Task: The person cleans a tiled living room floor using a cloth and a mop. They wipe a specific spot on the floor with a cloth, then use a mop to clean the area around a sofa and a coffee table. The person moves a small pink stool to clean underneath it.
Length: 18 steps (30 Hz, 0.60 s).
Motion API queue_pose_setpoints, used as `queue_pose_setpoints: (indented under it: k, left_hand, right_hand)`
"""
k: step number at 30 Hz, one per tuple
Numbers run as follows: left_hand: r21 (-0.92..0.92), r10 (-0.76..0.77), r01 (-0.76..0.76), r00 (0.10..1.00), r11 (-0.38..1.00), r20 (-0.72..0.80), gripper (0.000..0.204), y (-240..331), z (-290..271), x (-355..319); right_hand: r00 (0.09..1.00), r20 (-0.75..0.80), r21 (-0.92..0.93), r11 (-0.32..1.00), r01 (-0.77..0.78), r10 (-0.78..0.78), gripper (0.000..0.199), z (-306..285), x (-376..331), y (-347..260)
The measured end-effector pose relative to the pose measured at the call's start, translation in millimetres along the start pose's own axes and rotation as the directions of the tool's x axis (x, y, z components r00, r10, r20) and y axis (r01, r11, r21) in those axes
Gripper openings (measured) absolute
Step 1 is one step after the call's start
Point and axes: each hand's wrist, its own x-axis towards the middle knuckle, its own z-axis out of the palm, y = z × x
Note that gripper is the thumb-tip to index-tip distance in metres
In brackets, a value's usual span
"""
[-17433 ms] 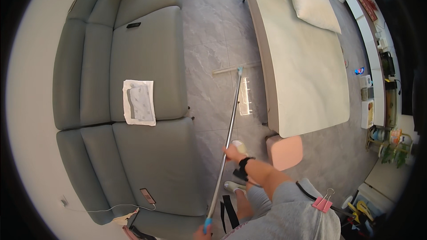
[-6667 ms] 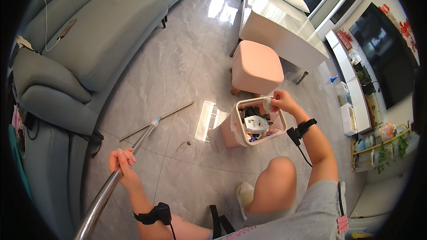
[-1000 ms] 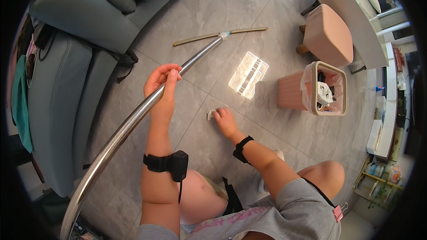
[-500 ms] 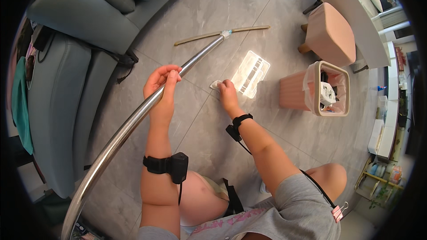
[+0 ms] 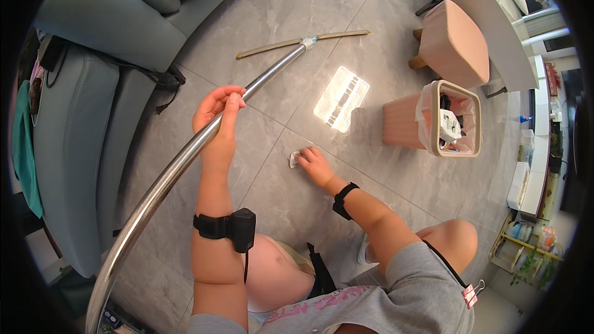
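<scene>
My left hand (image 5: 218, 111) is closed around the shiny metal pole of a long-handled floor squeegee (image 5: 158, 188). Its thin, tan crosswise head (image 5: 269, 49) rests on the grey tiles ahead, joined to the pole by a pale connector. Low over the floor, my right hand (image 5: 317, 166) pinches a crumpled white tissue (image 5: 292, 160) against the tiles, near a grout line. The fingertips partly cover the tissue, and whatever lies beneath it is hidden.
A pink trash bin (image 5: 405, 122) with a liner and rubbish stands to the right. Behind it are a pink stool (image 5: 456, 43) and a white table (image 5: 495, 18). A grey-blue sofa (image 5: 74, 148) fills the left side. Bright reflected light falls on the tiles ahead.
My right hand has drawn the tissue back toward me along the floor, away from the bright patch. The left hand keeps its hold on the squeegee pole.
</scene>
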Motion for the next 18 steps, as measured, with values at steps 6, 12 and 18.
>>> queue_pose_setpoints:
  k: [6,12,18]
  left_hand:
    - [0.028,-0.012,0.012,1.000,1.000,0.012,0.015,4.9,-1.8,-0.8]
    - [0.033,-0.024,0.024,1.000,0.999,0.017,0.016,2.7,-1.0,-0.8]
    - [0.000,-0.013,0.013,1.000,1.000,-0.017,0.016,-2.5,-4.4,1.4]
  right_hand:
    - [0.857,-0.342,0.192,0.922,-0.337,0.385,0.024,-12.0,-10.0,28.8]
    - [0.649,-0.406,0.261,0.762,-0.592,0.643,0.016,-14.2,4.3,32.5]
    - [0.747,-0.374,0.286,0.834,-0.471,0.550,0.018,42.7,30.1,-45.4]
